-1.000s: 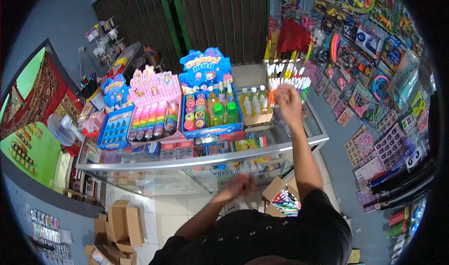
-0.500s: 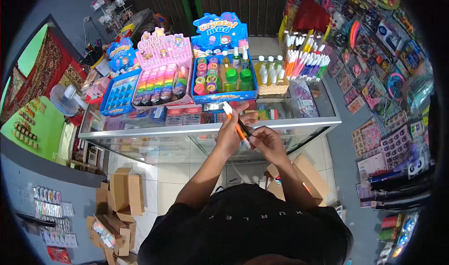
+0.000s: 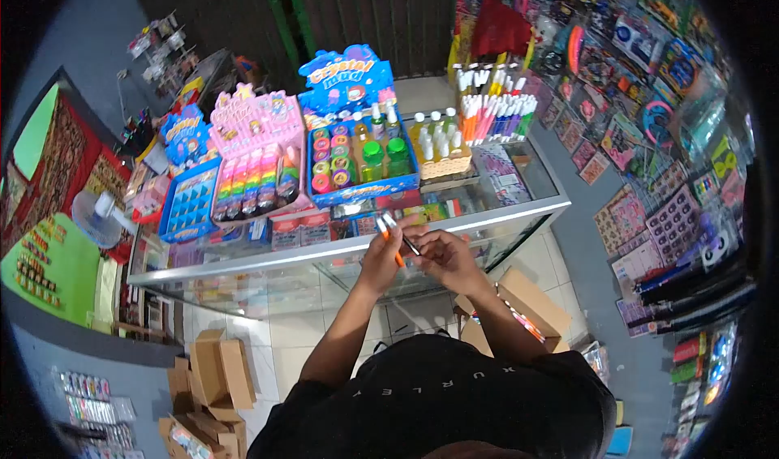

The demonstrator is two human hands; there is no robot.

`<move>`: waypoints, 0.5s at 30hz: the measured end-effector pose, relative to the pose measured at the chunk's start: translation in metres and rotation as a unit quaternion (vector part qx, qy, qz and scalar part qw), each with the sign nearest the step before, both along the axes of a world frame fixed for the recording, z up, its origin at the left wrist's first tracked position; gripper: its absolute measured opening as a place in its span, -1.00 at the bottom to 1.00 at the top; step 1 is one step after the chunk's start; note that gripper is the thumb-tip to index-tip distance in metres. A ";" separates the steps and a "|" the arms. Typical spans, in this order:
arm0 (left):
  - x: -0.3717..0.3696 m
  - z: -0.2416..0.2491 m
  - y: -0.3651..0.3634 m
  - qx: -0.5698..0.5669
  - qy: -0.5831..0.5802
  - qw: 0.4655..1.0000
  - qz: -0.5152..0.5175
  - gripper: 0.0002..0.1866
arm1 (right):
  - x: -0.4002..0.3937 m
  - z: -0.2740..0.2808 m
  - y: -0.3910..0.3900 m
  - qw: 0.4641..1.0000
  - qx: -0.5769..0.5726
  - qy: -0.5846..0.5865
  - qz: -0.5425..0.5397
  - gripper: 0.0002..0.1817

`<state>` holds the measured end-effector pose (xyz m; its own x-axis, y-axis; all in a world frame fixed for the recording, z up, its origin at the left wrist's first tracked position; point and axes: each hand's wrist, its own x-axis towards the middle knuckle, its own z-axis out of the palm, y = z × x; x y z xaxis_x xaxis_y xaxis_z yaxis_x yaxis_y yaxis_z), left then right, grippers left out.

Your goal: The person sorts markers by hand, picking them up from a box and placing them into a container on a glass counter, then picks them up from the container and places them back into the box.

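My left hand point(image 3: 378, 258) is closed around an orange marker point(image 3: 398, 256) with a white cap, in front of the glass counter's front edge. Between both hands slants a dark marker point(image 3: 408, 243), its ends partly covered by fingers. My right hand point(image 3: 451, 260) has its fingers bent close to the dark marker's lower end; whether they grip it cannot be made out. On the counter beyond stand a blue box point(image 3: 365, 186) of tubs and bottles, a basket point(image 3: 446, 167) of small bottles, and a cluster of coloured markers point(image 3: 497, 117).
The glass counter point(image 3: 349, 248) spans the view. A pink box point(image 3: 258, 137) of rainbow tubes and a blue tray point(image 3: 191, 203) sit on its left. Cardboard boxes point(image 3: 531, 305) lie on the floor at both sides. Packaged goods hang on the right wall point(image 3: 584, 208).
The view has shifted and tilted, so the counter sits lower and further left. Both hands appear slightly lower, and the markers are turned a little between them.
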<state>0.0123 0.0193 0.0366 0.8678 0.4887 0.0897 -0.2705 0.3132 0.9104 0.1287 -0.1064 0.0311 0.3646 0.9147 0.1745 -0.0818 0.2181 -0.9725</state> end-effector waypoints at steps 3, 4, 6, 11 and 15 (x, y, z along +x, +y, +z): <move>0.005 -0.011 -0.006 0.051 0.042 0.998 0.013 -0.39 | 0.012 0.000 -0.006 0.998 -0.034 -0.042 0.012 -0.68; 0.002 -0.016 -0.006 0.080 0.088 0.993 0.027 -0.39 | 0.018 0.002 -0.009 0.999 -0.043 -0.032 -0.002 -0.67; -0.002 -0.044 0.000 0.151 0.147 0.977 0.026 -0.42 | 0.040 0.002 -0.018 0.997 -0.038 -0.063 -0.032 -0.67; -0.005 -0.042 -0.065 0.256 0.165 0.847 -0.435 -0.57 | 0.094 0.010 -0.027 0.974 -0.009 -0.027 -0.224 -0.67; 0.017 -0.027 -0.121 0.324 0.086 0.716 -0.612 -0.56 | 0.161 0.015 -0.010 0.964 0.050 -0.069 -0.250 -0.78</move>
